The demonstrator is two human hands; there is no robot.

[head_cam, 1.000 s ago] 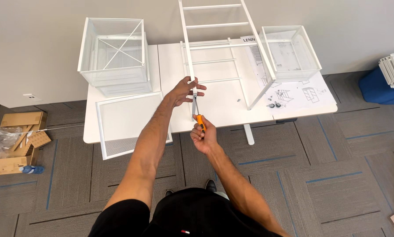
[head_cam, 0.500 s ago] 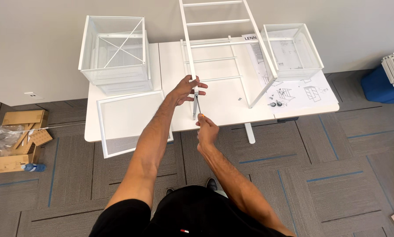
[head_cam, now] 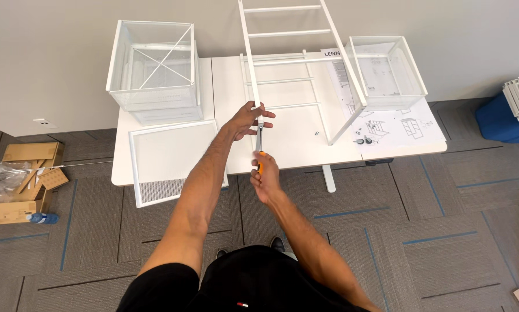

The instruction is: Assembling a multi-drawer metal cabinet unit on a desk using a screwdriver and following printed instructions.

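1. Left hand (head_cam: 246,118): fingers closed around the lower end of the tall white metal ladder-like frame (head_cam: 288,58), standing on the white rectangular table (head_cam: 294,144).
2. Right hand (head_cam: 264,176): fingers wrapped tight on the orange-handled screwdriver (head_cam: 260,151), shaft pointing up to the frame end.
3. Tip probably touching the frame, partly hidden by fingers.
4. Beside: white wire mesh basket (head_cam: 155,69), flat white mesh panel (head_cam: 173,162), paper instruction sheet (head_cam: 386,121).

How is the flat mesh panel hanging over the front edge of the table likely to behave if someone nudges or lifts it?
The mesh panel overhangs the table edge, so a nudge could probably tip it off. It looks thin, a fine mesh in a slim white frame, so likely light for its size. The frame should keep it fairly stiff, though the mesh may flex.
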